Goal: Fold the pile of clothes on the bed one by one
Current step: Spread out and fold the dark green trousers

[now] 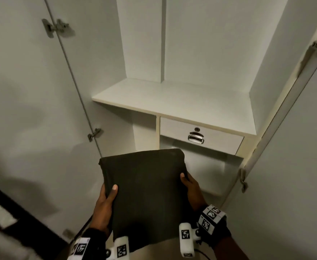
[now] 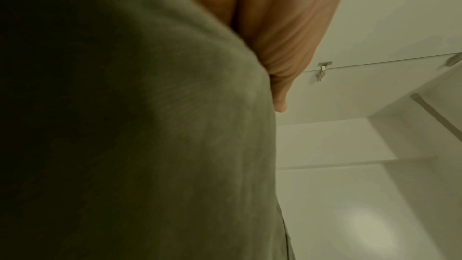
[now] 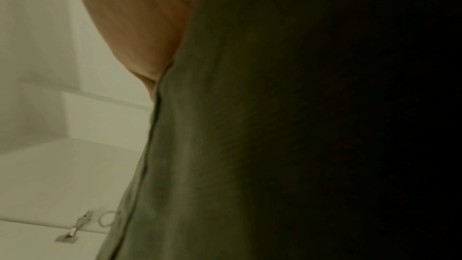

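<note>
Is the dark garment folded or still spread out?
Folded: the dark garment is a compact flat rectangle, held at its sides by the left hand and right hand.

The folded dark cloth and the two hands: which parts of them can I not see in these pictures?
- Underside of the folded cloth: in the head view its own top face hides it.
- Left hand fingers: head view shows only the thumb on top; the rest lie under the cloth.
- Right hand fingers: likewise hidden beneath the cloth.
- Both wrist views: cloth and palm fill the picture, blurred and dark.
- Drawer contents: its shut front hides them.
</note>
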